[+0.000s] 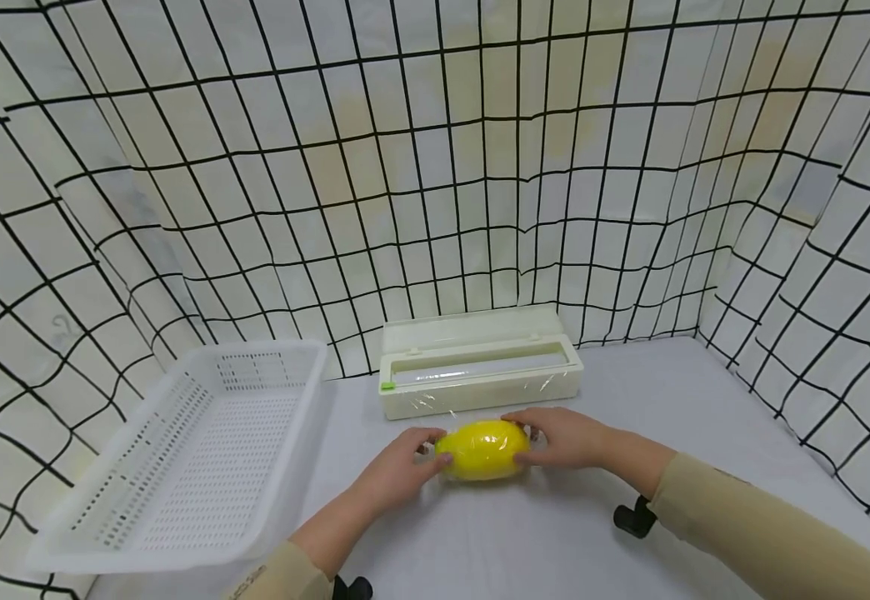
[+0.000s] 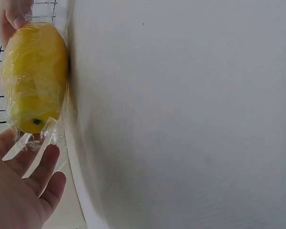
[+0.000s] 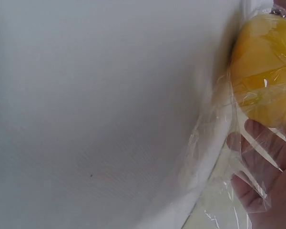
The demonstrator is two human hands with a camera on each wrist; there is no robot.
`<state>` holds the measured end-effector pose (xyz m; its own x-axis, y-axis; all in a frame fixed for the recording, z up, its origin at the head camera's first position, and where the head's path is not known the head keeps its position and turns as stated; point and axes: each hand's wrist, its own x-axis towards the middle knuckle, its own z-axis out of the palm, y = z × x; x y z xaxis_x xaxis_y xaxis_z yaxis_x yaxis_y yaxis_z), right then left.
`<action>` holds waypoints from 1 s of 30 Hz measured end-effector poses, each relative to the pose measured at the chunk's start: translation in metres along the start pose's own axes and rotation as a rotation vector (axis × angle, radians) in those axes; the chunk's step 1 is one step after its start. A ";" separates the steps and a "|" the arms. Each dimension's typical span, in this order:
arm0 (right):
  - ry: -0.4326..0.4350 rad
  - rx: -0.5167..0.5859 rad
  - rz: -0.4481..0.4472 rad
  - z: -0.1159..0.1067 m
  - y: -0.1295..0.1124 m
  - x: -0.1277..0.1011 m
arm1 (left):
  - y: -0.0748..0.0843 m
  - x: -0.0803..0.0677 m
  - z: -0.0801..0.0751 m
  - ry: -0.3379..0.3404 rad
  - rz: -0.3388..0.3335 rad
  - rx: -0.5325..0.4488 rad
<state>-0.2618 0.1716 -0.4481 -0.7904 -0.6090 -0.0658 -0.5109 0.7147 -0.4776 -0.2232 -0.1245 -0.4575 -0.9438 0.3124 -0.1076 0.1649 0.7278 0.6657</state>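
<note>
A yellow oval melon [image 1: 482, 451], loosely wrapped in clear cling film, is low over the white table between both hands. My left hand [image 1: 403, 468] holds its left end, thumb in front and a finger behind. At the other end, my right hand [image 1: 572, 438] grips it the same way. Crumpled film bunches around the melon's green-marked tip [image 2: 36, 122], by the fingers of the left hand [image 2: 26, 183]. In the right wrist view, a loose sheet of film [image 3: 219, 129] hangs off the melon and lies across the fingers of the right hand [image 3: 271, 171].
Behind the melon stands a cream cling film dispenser [image 1: 480, 390], lid raised, with a roll inside. A white perforated basket [image 1: 285, 467] sits at the left. Black wire grid panels [image 1: 435, 175] enclose the back and sides of the white table [image 1: 510, 542].
</note>
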 end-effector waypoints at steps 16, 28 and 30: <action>0.063 -0.119 -0.086 -0.013 -0.011 0.004 | -0.008 0.016 -0.001 -0.024 -0.019 0.032; 0.057 -0.187 -0.078 -0.010 -0.009 0.023 | -0.011 0.019 -0.007 -0.040 -0.064 -0.058; 0.050 -0.182 -0.073 -0.012 -0.009 0.024 | -0.011 0.021 -0.006 -0.024 -0.081 -0.064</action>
<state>-0.2805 0.1545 -0.4354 -0.7626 -0.6468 0.0089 -0.6165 0.7226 -0.3126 -0.2466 -0.1297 -0.4620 -0.9460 0.2695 -0.1800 0.0692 0.7107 0.7001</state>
